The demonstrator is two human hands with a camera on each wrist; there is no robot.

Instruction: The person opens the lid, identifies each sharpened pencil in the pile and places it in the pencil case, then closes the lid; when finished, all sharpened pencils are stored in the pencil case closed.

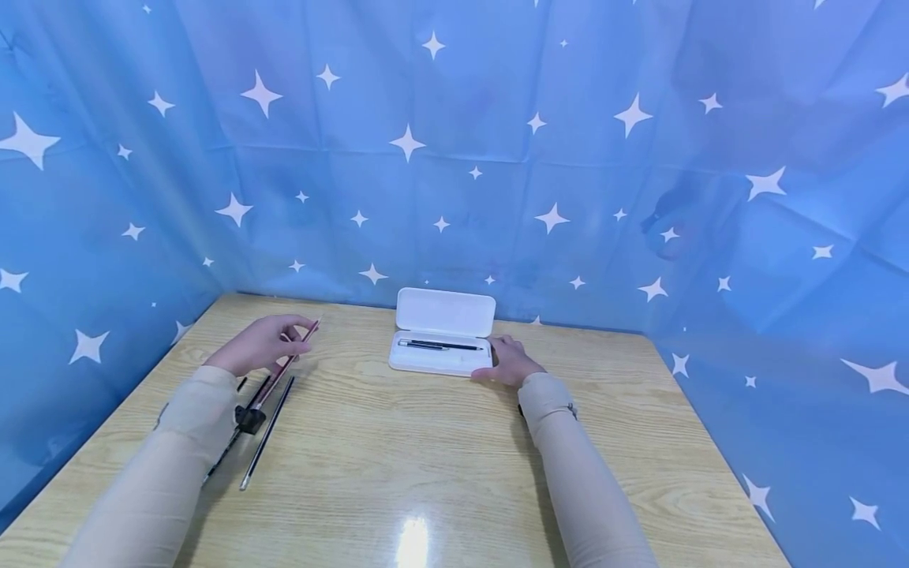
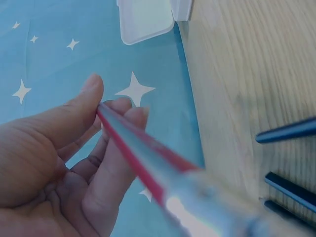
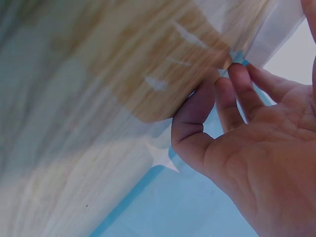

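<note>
- Red pencil [image 2: 131, 150]: near end blurred and cut by the bottom edge in left wrist view.
- Dark pencils [image 2: 291, 131]: cut by the right edge there; in head view my left sleeve [image 1: 170, 450] and wrist camera [image 1: 249, 420] hide parts, can't count them.
- Case [image 1: 426, 362]: right end partly behind my right hand [image 1: 510, 363] in head view; cropped in both wrist views.
- Pens [image 1: 440, 345] inside: markings too small to read.
- My right thumb: mostly out of frame, right wrist view.
- Both sleeves: cropped at bottom, head view.
</note>
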